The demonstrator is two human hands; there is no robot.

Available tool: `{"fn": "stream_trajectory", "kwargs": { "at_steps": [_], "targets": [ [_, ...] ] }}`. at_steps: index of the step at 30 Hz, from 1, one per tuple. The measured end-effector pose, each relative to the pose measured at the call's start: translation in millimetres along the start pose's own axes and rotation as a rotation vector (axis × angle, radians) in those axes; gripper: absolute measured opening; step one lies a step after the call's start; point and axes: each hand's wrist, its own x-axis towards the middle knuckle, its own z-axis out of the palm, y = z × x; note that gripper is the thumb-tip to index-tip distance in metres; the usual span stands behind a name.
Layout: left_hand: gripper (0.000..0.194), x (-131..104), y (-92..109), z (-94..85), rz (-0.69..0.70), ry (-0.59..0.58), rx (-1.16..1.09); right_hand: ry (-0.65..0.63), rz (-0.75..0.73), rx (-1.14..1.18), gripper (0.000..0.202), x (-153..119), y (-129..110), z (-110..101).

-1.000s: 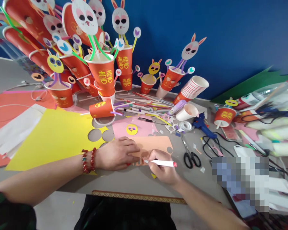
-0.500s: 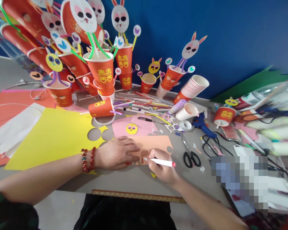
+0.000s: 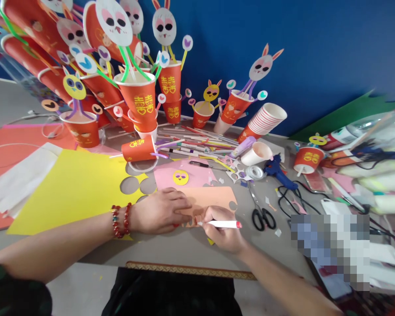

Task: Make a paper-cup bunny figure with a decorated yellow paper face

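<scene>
As the left hand (image 3: 163, 210) lies palm down on a peach card (image 3: 217, 194) near the front of the desk (image 3: 145, 251), its grip hidden from sight, the right hand (image 3: 229, 239) pinches a white pen (image 3: 226, 224) firmly beside reddish marks (image 3: 197, 218). A yellow paper face (image 3: 181, 177) sits at the pen's eleven o'clock, scissors (image 3: 262, 219) at the right hand's two. Drawing appears under way; another stroke would call for a steady card.
</scene>
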Motion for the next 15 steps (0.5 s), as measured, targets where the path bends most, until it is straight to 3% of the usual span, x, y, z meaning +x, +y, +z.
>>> {"fn": "stream_trajectory", "kwargs": {
  "at_steps": [15],
  "targets": [
    [0.033,0.0,-0.4,0.1,0.001,-0.013,0.007,0.022,0.014,-0.029,0.017,-0.7,0.4,0.3]
  ]
}}
